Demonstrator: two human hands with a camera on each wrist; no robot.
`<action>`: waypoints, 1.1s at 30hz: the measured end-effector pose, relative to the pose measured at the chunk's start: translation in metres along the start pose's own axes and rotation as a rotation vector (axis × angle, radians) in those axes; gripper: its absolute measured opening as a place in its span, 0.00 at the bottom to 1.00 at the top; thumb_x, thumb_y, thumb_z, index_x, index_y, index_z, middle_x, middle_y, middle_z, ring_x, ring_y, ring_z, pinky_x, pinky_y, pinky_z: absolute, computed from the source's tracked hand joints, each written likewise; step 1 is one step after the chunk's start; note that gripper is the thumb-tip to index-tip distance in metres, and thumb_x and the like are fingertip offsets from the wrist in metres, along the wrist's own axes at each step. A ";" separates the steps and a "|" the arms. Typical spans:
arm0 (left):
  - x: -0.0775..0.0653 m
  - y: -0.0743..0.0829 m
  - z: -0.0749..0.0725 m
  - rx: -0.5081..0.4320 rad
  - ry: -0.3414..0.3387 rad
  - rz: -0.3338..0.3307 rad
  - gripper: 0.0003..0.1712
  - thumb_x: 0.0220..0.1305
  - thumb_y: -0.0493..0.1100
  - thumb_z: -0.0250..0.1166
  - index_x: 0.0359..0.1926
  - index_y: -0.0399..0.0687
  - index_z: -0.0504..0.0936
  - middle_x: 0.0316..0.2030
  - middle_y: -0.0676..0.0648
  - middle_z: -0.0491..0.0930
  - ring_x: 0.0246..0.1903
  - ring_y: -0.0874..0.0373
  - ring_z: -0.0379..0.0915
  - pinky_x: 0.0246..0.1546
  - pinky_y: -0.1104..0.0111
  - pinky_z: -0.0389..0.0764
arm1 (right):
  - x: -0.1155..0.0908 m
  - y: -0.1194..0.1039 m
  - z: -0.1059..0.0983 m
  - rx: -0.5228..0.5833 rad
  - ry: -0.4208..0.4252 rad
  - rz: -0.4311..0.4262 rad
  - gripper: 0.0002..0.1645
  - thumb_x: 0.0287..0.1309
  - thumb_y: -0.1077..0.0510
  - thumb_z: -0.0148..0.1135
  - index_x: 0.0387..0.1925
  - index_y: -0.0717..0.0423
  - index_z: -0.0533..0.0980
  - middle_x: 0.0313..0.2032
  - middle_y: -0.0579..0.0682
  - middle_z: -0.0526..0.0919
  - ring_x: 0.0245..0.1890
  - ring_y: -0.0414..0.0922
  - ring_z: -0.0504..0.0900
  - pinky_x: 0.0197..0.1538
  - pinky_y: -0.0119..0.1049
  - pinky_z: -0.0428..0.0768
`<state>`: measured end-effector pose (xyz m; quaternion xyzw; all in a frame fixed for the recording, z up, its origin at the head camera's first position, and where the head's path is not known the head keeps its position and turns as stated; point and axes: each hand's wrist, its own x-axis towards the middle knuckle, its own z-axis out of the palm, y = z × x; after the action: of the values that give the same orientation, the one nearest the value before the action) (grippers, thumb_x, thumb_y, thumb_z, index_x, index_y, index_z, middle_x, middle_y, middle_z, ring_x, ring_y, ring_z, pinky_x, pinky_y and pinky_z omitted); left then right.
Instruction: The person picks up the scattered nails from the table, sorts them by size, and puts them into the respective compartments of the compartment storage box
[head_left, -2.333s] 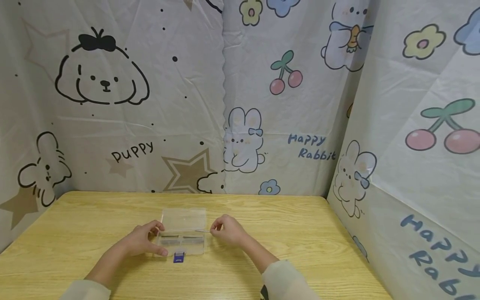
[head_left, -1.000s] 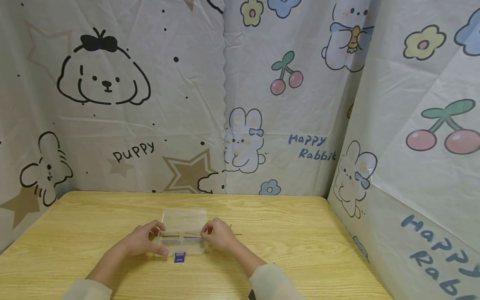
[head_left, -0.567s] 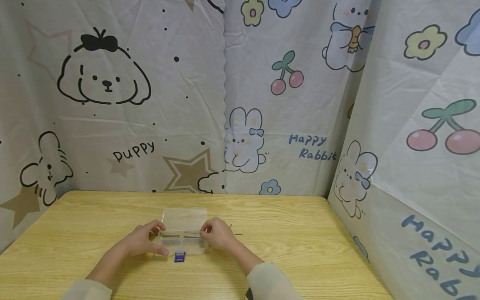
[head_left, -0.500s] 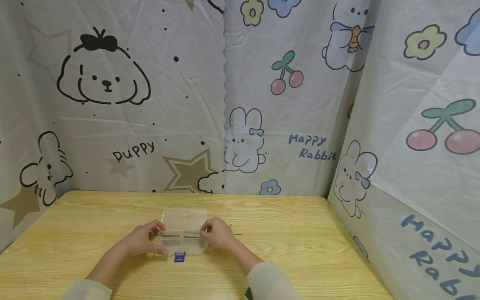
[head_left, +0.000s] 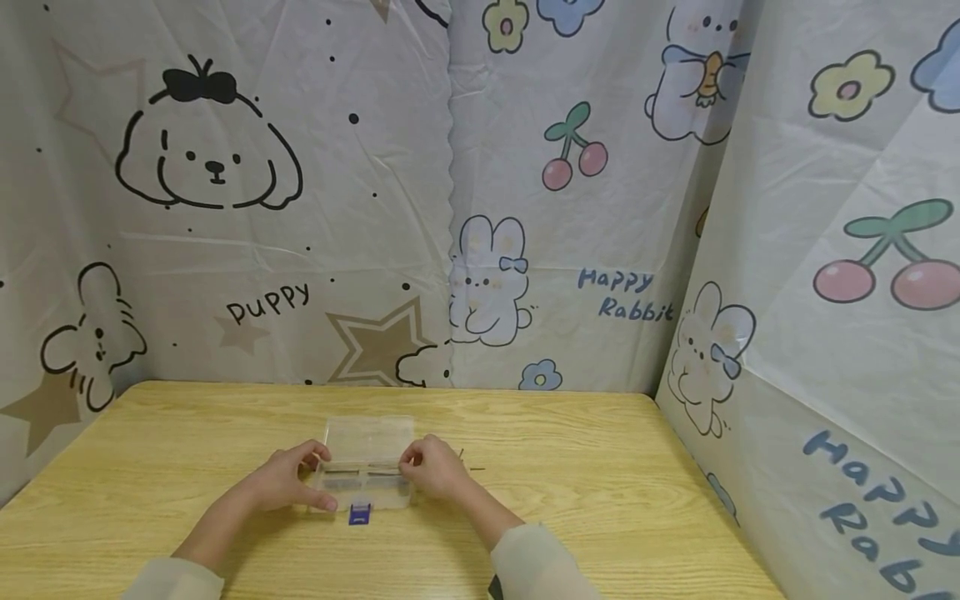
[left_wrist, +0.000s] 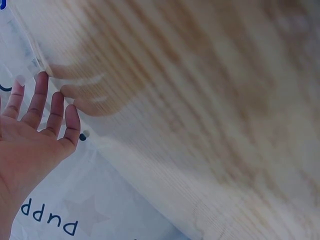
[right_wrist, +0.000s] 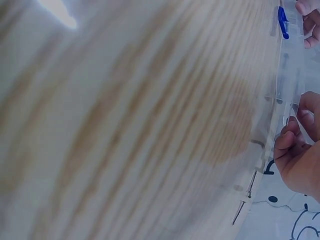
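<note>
A clear plastic box (head_left: 386, 500) with compartments lies on the table, its clear lid (head_left: 369, 437) folded back and a blue latch (head_left: 359, 514) at the front. Thin dark metal pieces lie in the back compartments. My left hand (head_left: 281, 479) grips the box's left end, thumb at the front and fingers behind. At the right end, my right hand (head_left: 435, 467) pinches a slim nail-like metal piece (head_left: 384, 466) over the back right compartment; the fingers hide part of it. In the right wrist view its fingertips (right_wrist: 291, 125) are right at the box's edge.
Beside the right hand, a few slim metal nails (right_wrist: 251, 185) lie loose on the wooden table (head_left: 600, 483). Printed cloth curtains (head_left: 360, 250) stand behind the table and along its right side.
My right hand has moved left with the slim metal piece, from beside the box to over its right end, uncovering loose pieces behind it. The left hand has stayed put.
</note>
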<state>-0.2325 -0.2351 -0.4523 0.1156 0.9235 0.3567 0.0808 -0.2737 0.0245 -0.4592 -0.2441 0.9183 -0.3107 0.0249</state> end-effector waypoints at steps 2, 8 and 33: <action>0.000 0.000 0.000 -0.002 -0.001 -0.001 0.40 0.36 0.56 0.78 0.48 0.45 0.70 0.45 0.42 0.72 0.45 0.48 0.67 0.47 0.54 0.70 | 0.000 0.000 0.000 -0.001 0.001 0.000 0.07 0.58 0.56 0.60 0.29 0.53 0.82 0.26 0.42 0.72 0.26 0.34 0.65 0.28 0.26 0.66; 0.000 0.002 -0.001 0.001 -0.006 -0.004 0.40 0.37 0.55 0.78 0.49 0.45 0.69 0.46 0.41 0.72 0.45 0.48 0.67 0.46 0.54 0.70 | 0.001 0.000 0.000 -0.001 0.003 0.001 0.07 0.58 0.56 0.60 0.29 0.53 0.82 0.25 0.42 0.71 0.26 0.34 0.65 0.28 0.26 0.66; -0.002 0.001 0.000 -0.010 0.002 -0.010 0.39 0.37 0.55 0.78 0.49 0.46 0.70 0.46 0.40 0.71 0.48 0.45 0.64 0.47 0.50 0.68 | -0.008 0.016 -0.026 -0.005 0.034 0.036 0.06 0.58 0.53 0.62 0.31 0.50 0.81 0.30 0.45 0.74 0.29 0.38 0.69 0.30 0.30 0.68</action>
<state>-0.2306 -0.2349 -0.4520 0.1104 0.9223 0.3611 0.0822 -0.2784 0.0537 -0.4484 -0.2222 0.9237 -0.3118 0.0142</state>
